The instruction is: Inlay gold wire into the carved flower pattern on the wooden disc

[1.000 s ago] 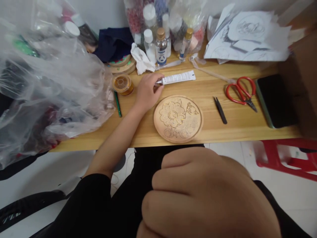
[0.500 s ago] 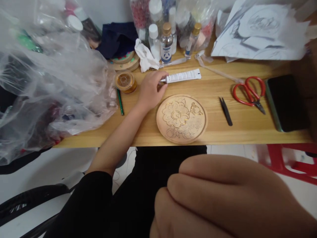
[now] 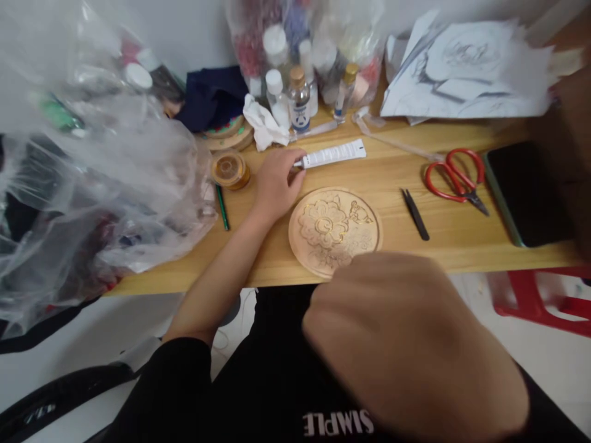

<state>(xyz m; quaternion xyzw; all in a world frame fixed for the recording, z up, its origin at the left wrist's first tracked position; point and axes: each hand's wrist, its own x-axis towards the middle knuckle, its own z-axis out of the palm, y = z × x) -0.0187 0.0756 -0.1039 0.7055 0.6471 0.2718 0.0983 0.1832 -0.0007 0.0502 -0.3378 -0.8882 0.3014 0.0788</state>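
Observation:
My left hand (image 3: 277, 184) rests on the table with its fingers curled at the nozzle end of a white squeeze tube (image 3: 335, 154), which lies on the wood. In front of it sits a round wooden plaque (image 3: 295, 237) with a carved flower and drawn outlines, some lines golden. My right hand (image 3: 392, 332) is large and blurred near the camera, closed in a fist above my lap; it covers the plaque's near edge in this view. Whatever may be in that fist is hidden. Black tweezers (image 3: 415, 215) lie to the right of the plaque.
Red-handled scissors (image 3: 457, 175) and a phone (image 3: 529, 191) lie at the right. A spool of golden thread (image 3: 229, 169) and a green pencil (image 3: 222, 208) are left of my left hand. Bottles (image 3: 300, 101), crumpled tissue (image 3: 263, 123), papers (image 3: 466, 74) and plastic bags (image 3: 152, 172) stand around the edges.
My right fist has moved away from the camera, toward the plaque's near edge. My left hand stays at the tube. The whole view has shifted slightly.

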